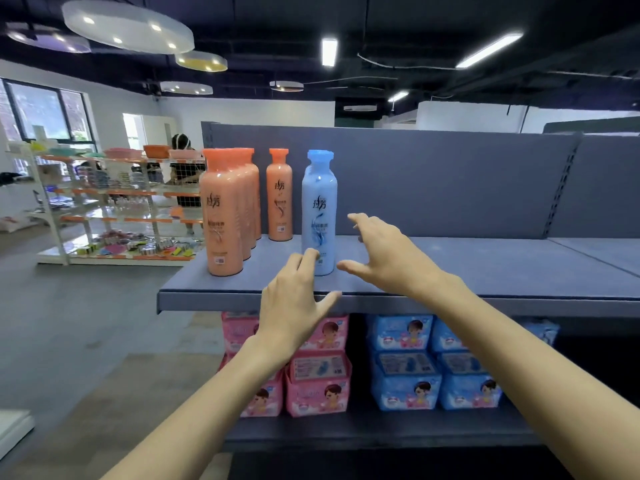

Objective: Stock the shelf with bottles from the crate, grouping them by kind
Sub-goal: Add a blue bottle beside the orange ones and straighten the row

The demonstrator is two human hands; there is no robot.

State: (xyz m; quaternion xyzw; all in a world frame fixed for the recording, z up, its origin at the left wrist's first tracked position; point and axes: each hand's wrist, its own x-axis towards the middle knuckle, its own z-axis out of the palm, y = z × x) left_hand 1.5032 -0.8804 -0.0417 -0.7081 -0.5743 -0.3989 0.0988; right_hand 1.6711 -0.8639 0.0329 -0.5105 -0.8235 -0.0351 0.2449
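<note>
Head cam view, that's the only one I've got. I'm looking at a grey-blue shelf (450, 268) with a blue bottle (319, 213) standing upright near the front edge, just right of the orange ones. There's a row of orange bottles (225, 213) lined up front to back at the left end of the shelf, plus a single orange bottle (279, 195) standing further back, between that row and the blue one.

My left hand (294, 303) is in front of the blue bottle, low down at its base, fingers (304, 261) loosely spread and relaxed, tips right by the bottle. Can't tell if they're actually touching it. My right hand (384, 258) is just right of the bottle, fingers (360, 220) spread wide and holding nothing, thumb pointing toward the bottle's lower part with a small gap showing.

The crate isn't in the shot.

Below the shelf, pink packs (317, 386) sit stacked on the left and blue packs (405, 375) on the right. Off to the left there's a white rack (104, 209) with small goods and a person (183, 168) standing behind it.
</note>
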